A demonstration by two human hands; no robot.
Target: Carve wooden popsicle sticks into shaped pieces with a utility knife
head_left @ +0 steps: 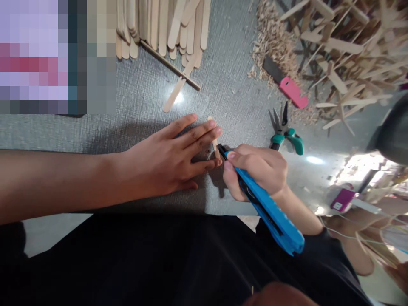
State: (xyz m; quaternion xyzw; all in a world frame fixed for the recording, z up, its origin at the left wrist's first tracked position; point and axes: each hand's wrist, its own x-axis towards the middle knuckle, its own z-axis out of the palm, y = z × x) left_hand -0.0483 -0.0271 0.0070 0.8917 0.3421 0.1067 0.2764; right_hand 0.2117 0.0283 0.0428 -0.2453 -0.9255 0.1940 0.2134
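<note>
My left hand lies palm down on the grey table with its fingers spread. Its fingertips press on a small wooden craft stick, whose middle is partly hidden beneath them. In my right hand is a blue utility knife, gripped near its front end. The knife's black tip meets the stick's right side, close to my left fingertips; the blade itself is too small to make out.
Craft sticks are stacked at the top, with a notched stick under a thin strip. To the right are green-handled pliers, a pink-handled blade, wood shavings, a heap of joined sticks and a purple tag.
</note>
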